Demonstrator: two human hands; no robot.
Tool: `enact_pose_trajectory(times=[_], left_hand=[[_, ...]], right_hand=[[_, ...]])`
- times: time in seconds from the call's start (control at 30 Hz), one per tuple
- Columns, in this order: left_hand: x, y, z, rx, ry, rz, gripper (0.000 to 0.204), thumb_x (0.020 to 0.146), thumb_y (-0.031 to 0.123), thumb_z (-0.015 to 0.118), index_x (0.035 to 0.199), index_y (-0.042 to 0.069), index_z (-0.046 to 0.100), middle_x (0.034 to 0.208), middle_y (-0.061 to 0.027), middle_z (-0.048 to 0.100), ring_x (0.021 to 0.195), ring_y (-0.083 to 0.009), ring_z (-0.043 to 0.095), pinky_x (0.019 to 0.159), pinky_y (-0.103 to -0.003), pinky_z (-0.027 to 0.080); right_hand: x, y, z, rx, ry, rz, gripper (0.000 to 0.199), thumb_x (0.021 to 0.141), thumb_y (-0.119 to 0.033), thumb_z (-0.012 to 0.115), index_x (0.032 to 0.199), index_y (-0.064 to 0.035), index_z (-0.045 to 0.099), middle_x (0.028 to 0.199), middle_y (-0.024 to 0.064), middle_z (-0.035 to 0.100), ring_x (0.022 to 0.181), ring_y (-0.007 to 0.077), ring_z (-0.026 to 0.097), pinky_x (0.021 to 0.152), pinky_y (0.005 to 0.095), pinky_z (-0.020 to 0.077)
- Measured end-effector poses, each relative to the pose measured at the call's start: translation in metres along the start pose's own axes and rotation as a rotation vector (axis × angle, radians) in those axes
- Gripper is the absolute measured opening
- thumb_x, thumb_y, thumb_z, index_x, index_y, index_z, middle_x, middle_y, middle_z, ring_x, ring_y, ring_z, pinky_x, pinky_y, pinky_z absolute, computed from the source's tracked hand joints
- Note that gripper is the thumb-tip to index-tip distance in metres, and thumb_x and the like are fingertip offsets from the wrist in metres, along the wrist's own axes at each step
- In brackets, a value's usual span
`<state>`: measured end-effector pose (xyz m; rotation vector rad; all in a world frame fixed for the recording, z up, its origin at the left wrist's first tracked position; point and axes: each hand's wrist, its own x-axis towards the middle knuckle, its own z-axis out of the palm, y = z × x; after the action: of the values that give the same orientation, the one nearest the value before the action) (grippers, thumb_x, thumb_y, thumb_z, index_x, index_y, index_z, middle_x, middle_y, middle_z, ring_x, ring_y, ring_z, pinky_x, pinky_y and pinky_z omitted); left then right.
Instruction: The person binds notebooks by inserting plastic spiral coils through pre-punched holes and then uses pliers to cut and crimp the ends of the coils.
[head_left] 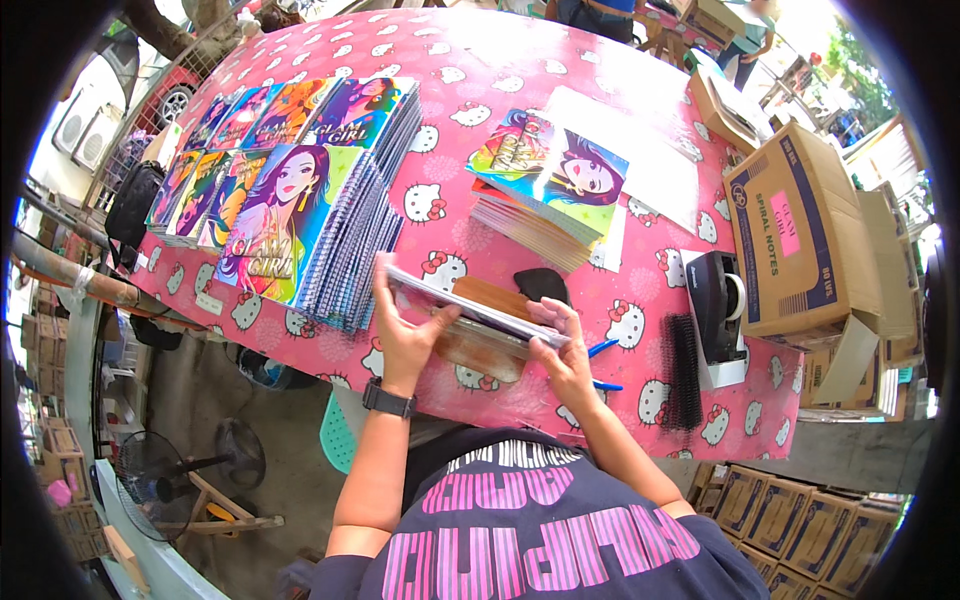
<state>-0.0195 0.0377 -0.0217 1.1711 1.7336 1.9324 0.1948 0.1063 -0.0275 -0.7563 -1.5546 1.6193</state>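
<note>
Between my two hands is a thin stack of paper sheets [475, 312], tilted and seen nearly edge-on above the near part of the table. My left hand [405, 335] grips its left end, thumb on the near side. At the other end, my right hand [562, 352] has its fingers and thumb closed on the stack. Below it lie a brown wooden board [480, 356] and a black rounded object [542, 284]. Blue-handled pliers [606, 384] rest beside my right hand, partly hidden by it. Ahead sits a pile of loose printed covers and sheets [550, 185].
Spiral-bound notebooks [290, 215] stand in several stacks at the left on the pink patterned tablecloth [440, 75]. To the right are black spiral coils [683, 375], a black tape dispenser [716, 305] and an open cardboard box [800, 235]. A fan [160, 480] stands on the floor, lower left.
</note>
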Motion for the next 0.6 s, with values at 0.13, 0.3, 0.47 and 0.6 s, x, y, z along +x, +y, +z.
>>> enact_pose_trajectory(times=[0.13, 0.3, 0.47, 0.6], left_hand=[[-0.007, 0.009, 0.008, 0.108, -0.032, -0.007, 0.1, 0.074, 0.024, 0.081, 0.147, -0.001, 0.018, 0.144, -0.0219, 0.036, 0.136, -0.0292, 0.031, 0.114, -0.04, 0.021], [-0.01, 0.035, 0.019, 0.7, -0.204, 0.477, 0.037, 0.081, 0.016, 0.07, 0.117, 0.013, 0.063, 0.128, -0.0076, 0.057, 0.127, -0.0274, 0.045, 0.111, -0.05, 0.022], [0.008, 0.03, 0.037, 0.644, -0.381, 0.362, 0.025, 0.084, 0.014, 0.065, 0.108, 0.014, 0.067, 0.11, -0.001, 0.063, 0.111, -0.0208, 0.055, 0.107, -0.052, 0.025], [0.016, 0.037, 0.035, 0.667, -0.479, 0.38, 0.025, 0.081, 0.013, 0.066, 0.107, 0.015, 0.067, 0.103, -0.0007, 0.063, 0.104, -0.0214, 0.056, 0.104, -0.052, 0.028]], right_hand=[[0.005, 0.0, -0.004, -0.058, -0.075, -0.015, 0.055, 0.091, -0.018, 0.06, 0.139, -0.0082, 0.033, 0.136, 0.0162, 0.047, 0.128, 0.0242, 0.042, 0.103, 0.0371, 0.0341], [0.011, -0.003, -0.007, 0.025, 0.136, 0.113, 0.019, 0.094, -0.019, 0.058, 0.103, -0.0016, 0.06, 0.09, -0.001, 0.058, 0.082, 0.0049, 0.049, 0.072, 0.0213, 0.0412], [0.031, -0.003, -0.016, 0.146, 0.107, 0.291, 0.016, 0.094, -0.018, 0.056, 0.095, -0.0021, 0.06, 0.086, -0.002, 0.06, 0.08, 0.0031, 0.05, 0.072, 0.0199, 0.0407], [0.031, -0.005, -0.014, 0.242, 0.119, 0.303, 0.015, 0.093, -0.018, 0.057, 0.095, -0.0033, 0.061, 0.087, -0.0012, 0.06, 0.08, 0.004, 0.052, 0.073, 0.0203, 0.0412]])
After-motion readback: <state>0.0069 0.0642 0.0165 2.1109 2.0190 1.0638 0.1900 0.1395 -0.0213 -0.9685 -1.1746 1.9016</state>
